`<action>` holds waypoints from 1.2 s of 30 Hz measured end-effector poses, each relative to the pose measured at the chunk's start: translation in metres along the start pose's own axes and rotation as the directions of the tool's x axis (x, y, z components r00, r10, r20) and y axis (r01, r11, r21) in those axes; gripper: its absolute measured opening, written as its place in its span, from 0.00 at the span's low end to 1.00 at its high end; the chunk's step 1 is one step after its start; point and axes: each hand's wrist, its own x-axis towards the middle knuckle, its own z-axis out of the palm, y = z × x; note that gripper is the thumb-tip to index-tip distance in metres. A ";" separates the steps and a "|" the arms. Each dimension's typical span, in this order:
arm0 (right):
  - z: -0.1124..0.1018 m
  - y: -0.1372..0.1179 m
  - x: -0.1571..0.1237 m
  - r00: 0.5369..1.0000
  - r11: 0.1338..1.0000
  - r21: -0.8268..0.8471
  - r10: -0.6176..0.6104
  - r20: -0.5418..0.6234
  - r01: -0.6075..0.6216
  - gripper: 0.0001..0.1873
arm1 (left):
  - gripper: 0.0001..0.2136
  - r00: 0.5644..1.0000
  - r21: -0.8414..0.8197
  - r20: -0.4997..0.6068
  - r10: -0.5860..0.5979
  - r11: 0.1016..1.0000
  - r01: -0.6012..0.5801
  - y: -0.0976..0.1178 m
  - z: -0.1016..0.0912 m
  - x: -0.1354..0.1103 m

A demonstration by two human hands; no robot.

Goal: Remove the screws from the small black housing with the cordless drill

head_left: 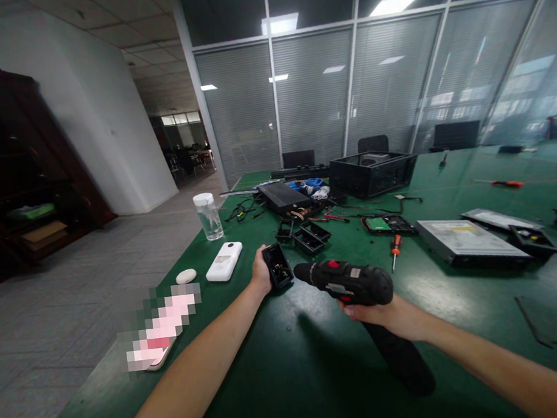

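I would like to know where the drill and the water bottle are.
Drill [347, 283]: head view, on its black body.
Water bottle [211, 222]: head view, on its clear side.

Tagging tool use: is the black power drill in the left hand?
No, the right hand grips the drill; the left hand holds a black rectangular box.

Left side of my green worktop [274, 397]: clear bottle [211, 220], white lid on, standing upright; nearer me a white rectangular device [223, 263] lying flat, then a small white oval case [186, 276], then a phone [160, 353], mostly pixelated, can't read it. Off to my left I've got a dark bookcase [52, 161], something green [31, 211] and brown cardboard [44, 236] low down in it, white wall [112, 120] next to it, grey carpet [40, 283]. Ahead of me, glass partition [237, 113] with blinds, dark chair backs [454, 136] past the far edge
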 end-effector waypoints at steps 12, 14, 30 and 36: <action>0.001 -0.003 -0.001 1.000 1.000 -0.005 0.020 -0.012 -0.020 0.13 | 0.16 1.000 0.006 -0.006 0.011 1.000 -0.011 -0.001 -0.002 0.001; 0.001 -0.002 0.000 1.000 1.000 0.001 0.018 -0.016 -0.018 0.14 | 0.16 1.000 0.010 -0.003 0.017 1.000 -0.017 -0.001 -0.001 0.001; 0.000 -0.002 0.000 1.000 0.998 -0.053 -0.026 0.003 0.026 0.12 | 0.19 1.000 0.043 0.019 -0.007 0.999 0.007 0.001 0.002 -0.004; 0.001 -0.004 0.000 1.000 0.999 -0.039 -0.003 0.001 0.003 0.12 | 0.18 1.000 0.035 0.020 0.004 0.999 -0.004 0.002 0.002 -0.004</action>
